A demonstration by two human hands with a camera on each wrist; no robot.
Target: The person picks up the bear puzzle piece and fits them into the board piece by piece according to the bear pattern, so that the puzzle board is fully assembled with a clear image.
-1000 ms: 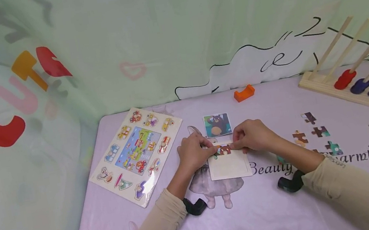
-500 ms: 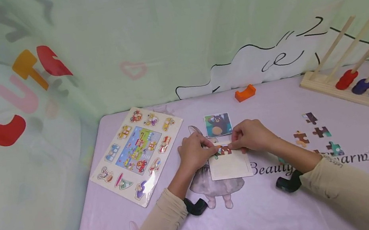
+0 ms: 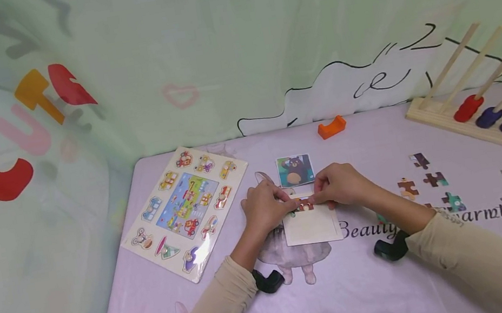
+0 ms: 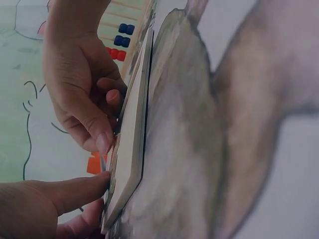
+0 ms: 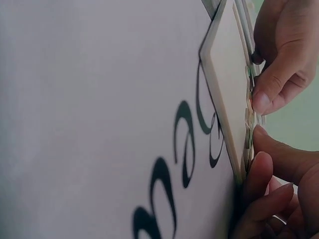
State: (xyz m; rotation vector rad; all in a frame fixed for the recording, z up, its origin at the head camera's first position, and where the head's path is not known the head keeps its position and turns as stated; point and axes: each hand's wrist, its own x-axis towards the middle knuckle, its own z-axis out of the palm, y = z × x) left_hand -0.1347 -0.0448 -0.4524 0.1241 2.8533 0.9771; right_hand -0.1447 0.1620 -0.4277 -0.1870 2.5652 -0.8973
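A small pale jigsaw tray [image 3: 313, 229] lies in front of me, with jigsaw pieces [image 3: 305, 205] showing part of a brown bear's face along its far edge. My left hand [image 3: 264, 206] grips the tray's far left corner, its thumb on top over the pieces. From the other side, my right hand [image 3: 344, 184] pinches at the bear-face piece with thumb and forefinger, lower fingers curled at the tray's right edge. Both thumbs almost meet in the right wrist view, where the tray [image 5: 227, 55] appears edge-on. The fingertips partly hide the pieces. Just beyond lies a bear picture card [image 3: 295, 170].
Several loose jigsaw pieces [image 3: 434, 180] lie to the right, some behind my right forearm. A vehicle peg puzzle [image 3: 189, 204] is at left. An orange block [image 3: 332, 127] sits at the back, and a wooden peg rack [image 3: 489, 132] with red and blue beads stands at right.
Both hands stay at the tray's far edge. The right fingertips have shifted slightly left over the bear-face piece, closer to the left thumb.
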